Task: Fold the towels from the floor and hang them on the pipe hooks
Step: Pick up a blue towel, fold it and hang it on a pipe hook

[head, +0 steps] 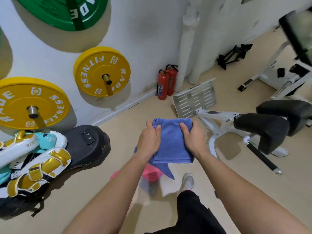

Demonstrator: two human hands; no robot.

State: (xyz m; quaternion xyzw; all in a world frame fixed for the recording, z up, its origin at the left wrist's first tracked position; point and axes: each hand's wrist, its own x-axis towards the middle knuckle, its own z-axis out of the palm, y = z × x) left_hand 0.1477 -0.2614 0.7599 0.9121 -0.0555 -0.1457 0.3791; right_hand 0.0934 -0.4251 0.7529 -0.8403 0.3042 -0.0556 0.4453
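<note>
A blue towel (172,144), folded into a rough rectangle, is held in the air in front of me above the floor. My left hand (149,138) grips its left edge and my right hand (194,137) grips its right edge, thumbs on top. A loose corner of the blue towel hangs down below the fold. Under it on the floor lie a pink towel (152,173) and a white towel (167,188), partly hidden by my arms. No pipe hooks are in view.
Yellow weight plates (102,71) hang on wall pegs at left. Boxing pads (33,159) and a black bag (87,144) sit on the floor below. Two red fire extinguishers (166,81) stand in the corner. A white exercise machine (244,125) stands at right.
</note>
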